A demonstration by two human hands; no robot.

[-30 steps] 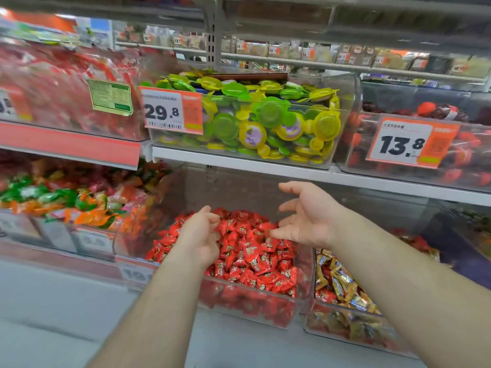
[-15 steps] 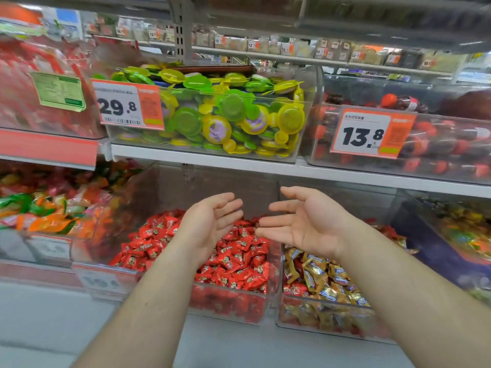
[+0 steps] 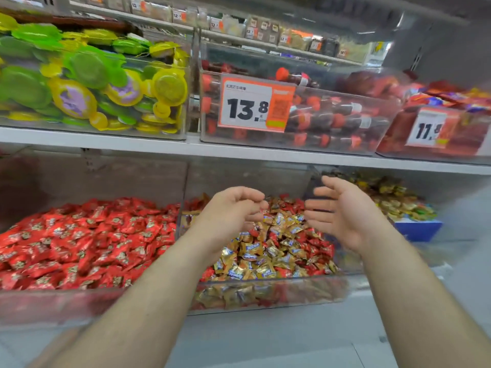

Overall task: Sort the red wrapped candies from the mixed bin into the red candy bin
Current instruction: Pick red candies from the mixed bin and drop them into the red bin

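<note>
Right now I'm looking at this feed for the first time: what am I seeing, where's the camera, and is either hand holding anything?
There is no machine: two bare arms belong to a person, and the single camera sits on their head, looking forward and down at store shelves. The left hand, fingers loosely curled, and the right hand, fingers straight, hover above the mixed bin of gold and red candies; neither visibly holds anything. Left of it sits the red candy bin. The shelf above carries green and yellow sweets and a 13.8 price tag.
</note>
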